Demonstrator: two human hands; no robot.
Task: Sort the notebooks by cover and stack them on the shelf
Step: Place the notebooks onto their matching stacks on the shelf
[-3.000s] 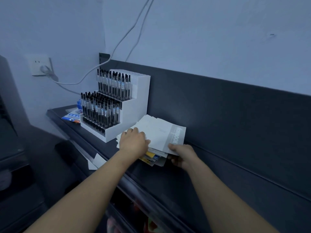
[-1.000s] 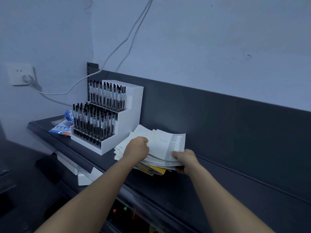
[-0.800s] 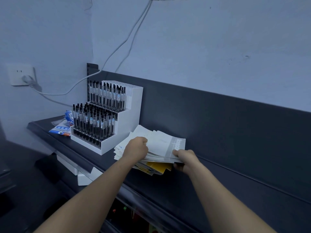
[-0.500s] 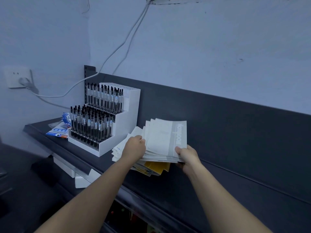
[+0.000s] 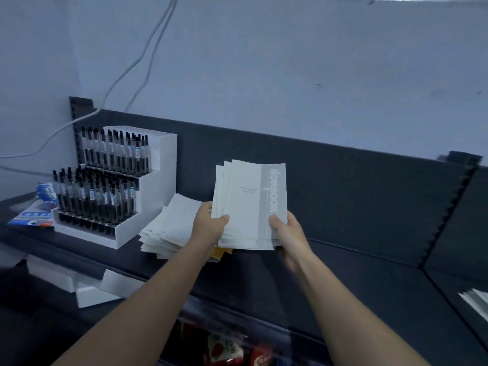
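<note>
Left grip (image 5: 208, 226), right grip (image 5: 288, 231) hold notebooks (image 5: 248, 202) by lower corners; upright over shelf (image 5: 343, 273)

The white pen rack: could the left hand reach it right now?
Probably not yet: the left hand grips a notebook bundle with the right hand. Otherwise only the flat notebook pile lies between it and the pen rack.

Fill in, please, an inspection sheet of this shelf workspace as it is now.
Surface: dark shelf with dark back panel.
Job's things: bundle of white notebooks, tilted up, grey band on top cover; pile of pale notebooks beside the pen stand; yellow cover showing beneath the bundle.
Clutter: white pen stand, full; blue packets at far left.
Fingers: left hand and right hand both grip the bundle's lower edge.
Cables: two cables run down the wall.
Surroundings: pale wall; white papers at right edge; goods below, blurred.
</note>
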